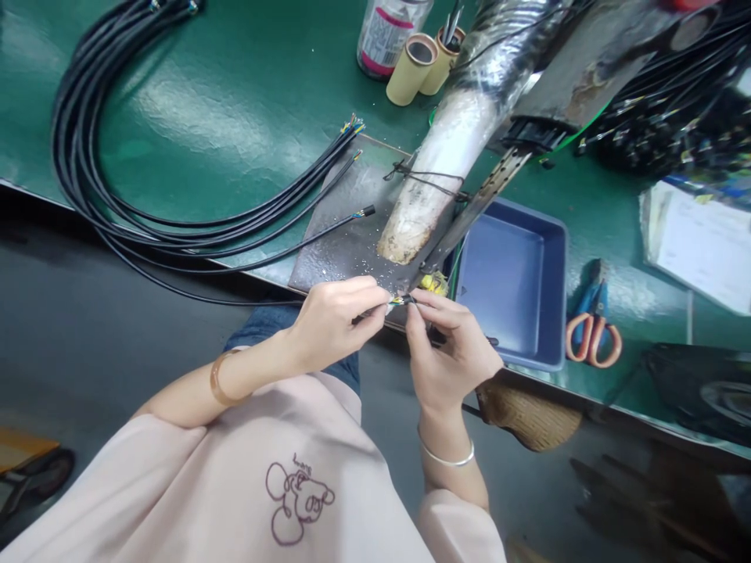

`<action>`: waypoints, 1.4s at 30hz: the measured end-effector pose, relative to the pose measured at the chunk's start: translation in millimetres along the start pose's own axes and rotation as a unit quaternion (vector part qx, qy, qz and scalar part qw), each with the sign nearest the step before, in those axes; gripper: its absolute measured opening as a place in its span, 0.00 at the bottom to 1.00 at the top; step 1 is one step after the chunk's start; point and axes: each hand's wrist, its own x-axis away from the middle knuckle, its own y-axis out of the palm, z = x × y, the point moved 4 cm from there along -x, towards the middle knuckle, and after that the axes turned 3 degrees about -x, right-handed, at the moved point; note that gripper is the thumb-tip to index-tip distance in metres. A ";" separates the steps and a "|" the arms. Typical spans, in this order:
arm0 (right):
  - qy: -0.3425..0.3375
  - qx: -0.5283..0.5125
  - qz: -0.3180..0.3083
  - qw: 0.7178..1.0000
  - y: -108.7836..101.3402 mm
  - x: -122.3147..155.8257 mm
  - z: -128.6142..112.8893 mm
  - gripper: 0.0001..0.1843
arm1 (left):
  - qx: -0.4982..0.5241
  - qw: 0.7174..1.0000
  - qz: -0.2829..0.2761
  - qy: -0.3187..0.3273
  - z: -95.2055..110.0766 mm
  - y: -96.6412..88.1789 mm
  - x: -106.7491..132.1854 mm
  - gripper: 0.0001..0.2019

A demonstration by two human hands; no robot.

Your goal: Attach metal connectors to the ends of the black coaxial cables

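My left hand [343, 317] is closed in a pinch on a black cable near its stripped end, where thin coloured wires [397, 301] show. Against those wires my right hand [449, 336] pinches a small black connector [409, 299]. Both hands meet at the front edge of a dark metal plate [334, 242]. Just above the fingertips is the low end of a perforated metal rod [493, 188], resembling a soldering iron barrel, with a yellow clump [434, 283] beside it. Another cable lies on the plate with a black connector [368, 210] on its wires.
A coil of black cables [76, 133] covers the left of the green table [235, 78]. A foil-wrapped duct [451, 148] slants down over the plate. To the right are a blue tray [498, 289], orange-handled pliers [595, 320] and papers [698, 242]. Two tan cups [411, 74] stand behind.
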 end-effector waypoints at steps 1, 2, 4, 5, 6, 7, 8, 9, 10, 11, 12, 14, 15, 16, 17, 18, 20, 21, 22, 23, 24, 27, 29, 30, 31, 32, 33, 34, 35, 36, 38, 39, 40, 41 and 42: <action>-0.014 0.007 0.006 1.000 -0.3 0.5 -0.4 0.05 | 0.004 1.000 -0.004 -0.007 -0.1 -0.3 -0.5 0.11; -0.022 0.009 0.009 1.000 -0.5 0.8 -0.3 0.05 | 0.007 1.000 -0.005 -0.010 0.0 -0.7 -1.0 0.11; -0.016 -0.006 0.007 1.000 -0.8 0.8 1.2 0.05 | 0.014 1.000 -0.001 -0.012 0.2 -0.9 -1.8 0.10; -0.003 -0.018 0.003 1.000 -0.9 0.5 2.3 0.05 | 0.025 1.000 0.003 -0.016 -0.1 -0.7 -2.0 0.10; 0.014 -0.031 -0.003 0.999 -1.0 0.2 3.4 0.05 | 0.045 0.999 0.006 -0.030 -1.1 -0.2 -1.9 0.09; 0.031 -0.043 -0.007 0.999 -1.2 0.0 4.4 0.05 | 0.074 0.996 0.009 -0.055 -3.1 0.6 -1.6 0.07; 0.048 -0.055 -0.010 0.997 -1.4 -0.2 4.9 0.06 | 0.109 0.990 0.013 -0.090 -5.7 1.6 -0.9 0.05; 0.063 -0.067 -0.013 0.996 -1.6 -0.2 5.2 0.06 | 0.147 0.980 0.016 -0.131 -8.5 2.7 0.2 0.04; 0.078 -0.080 -0.016 0.994 -1.4 -0.1 5.4 0.06 | 0.183 0.968 0.018 -0.171 -11.0 3.8 1.5 0.02; 0.093 -0.094 -0.019 0.991 -1.1 0.1 5.5 0.06 | 0.211 0.956 0.016 -0.204 -12.6 4.8 2.9 0.02; 0.106 -0.107 -0.021 0.988 -0.5 0.3 5.5 0.06 | 0.231 0.946 0.012 -0.227 -13.4 5.5 3.9 0.02; 0.125 -0.125 -0.022 0.984 0.6 0.6 5.5 0.06 | 0.242 0.942 0.007 -0.233 -12.4 5.0 4.5 0.02; 0.127 -0.129 -0.019 0.983 0.8 0.5 5.3 0.06 | 0.234 0.947 0.010 -0.221 -11.1 3.9 4.2 0.02; 0.127 -0.130 -0.017 0.983 0.8 0.2 4.9 0.06 | 0.221 0.955 0.017 -0.198 -9.4 2.5 3.7 0.03; 0.124 -0.129 -0.016 0.984 0.7 -0.1 4.5 0.05 | 0.202 0.964 0.028 -0.169 -7.4 0.9 3.1 0.03; 0.122 -0.129 -0.020 0.984 0.8 -0.5 4.1 0.05 | 0.180 0.973 0.038 -0.136 -5.2 -0.4 2.7 0.04; 0.119 -0.128 -0.032 0.984 0.9 -1.3 3.3 0.05 | 0.133 0.987 0.050 -0.078 -1.2 -1.5 2.4 0.06; 0.118 -0.124 -0.041 0.984 1.0 -1.8 3.0 0.05 | 0.109 0.991 0.054 -0.057 0.2 -1.5 2.4 0.07; 0.116 -0.117 -0.048 0.985 0.9 -2.2 2.7 0.05 | 0.086 0.994 0.054 -0.041 1.3 -1.2 2.5 0.07; 0.111 -0.107 -0.051 0.987 0.6 -2.7 2.3 0.06 | 0.066 0.996 0.054 -0.027 2.3 -0.9 2.5 0.08; 0.108 -0.097 -0.052 0.988 0.1 -3.1 2.0 0.06 | 0.050 0.997 0.054 -0.015 3.1 -0.6 2.6 0.10; 0.112 -0.092 -0.061 0.988 -0.5 -4.2 2.0 0.07 | 0.046 0.998 0.047 0.005 3.9 0.7 3.5 0.11; 0.123 -0.099 -0.072 0.985 -0.4 -4.6 1.8 0.07 | 0.073 0.996 0.042 -0.007 2.0 1.8 4.7 0.10; 0.125 -0.098 -0.073 0.985 -0.6 -4.9 1.1 0.07 | 0.089 0.995 0.043 -0.017 0.6 2.3 5.3 0.08; 0.123 -0.091 -0.070 0.986 -1.0 -5.3 -0.1 0.07 | 0.102 0.993 0.047 -0.025 -0.7 2.5 6.0 0.06; 0.116 -0.079 -0.065 0.988 -1.4 -5.6 -1.6 0.07 | 0.111 0.992 0.053 -0.029 -1.9 2.6 6.5 0.05; 0.103 -0.064 -0.058 0.991 -1.8 -5.9 -3.4 0.07 | 0.117 0.991 0.059 -0.029 -2.7 2.6 6.7 0.04; 0.086 -0.049 -0.050 0.994 -1.8 -6.0 -5.3 0.07 | 0.120 0.990 0.062 -0.028 -3.4 2.9 6.8 0.04; 0.066 -0.034 -0.042 0.996 -1.5 -5.9 -7.0 0.07 | 0.122 0.990 0.062 -0.026 -3.9 3.3 6.5 0.04; 0.045 -0.021 -0.035 0.998 -1.0 -5.5 -8.2 0.07 | 0.124 0.990 0.060 -0.025 -4.5 3.8 6.1 0.04; 0.014 -0.008 -0.017 1.000 -0.1 -3.9 -8.5 0.08 | 0.130 0.989 0.059 -0.033 -5.6 4.6 4.8 0.05; 0.009 -0.011 -0.009 1.000 0.2 -3.0 -7.4 0.08 | 0.136 0.988 0.061 -0.043 -6.2 4.8 4.0 0.06; 0.011 -0.020 -0.004 1.000 0.4 -2.2 -5.7 0.08 | 0.144 0.986 0.064 -0.054 -6.6 4.8 3.2 0.06; 0.017 -0.033 -0.001 0.999 0.5 -1.5 -3.7 0.08 | 0.153 0.984 0.070 -0.065 -6.8 4.7 2.3 0.06; 0.026 -0.047 -0.002 0.999 0.7 -1.2 -1.9 0.08 | 0.161 0.981 0.074 -0.074 -6.7 4.7 1.3 0.05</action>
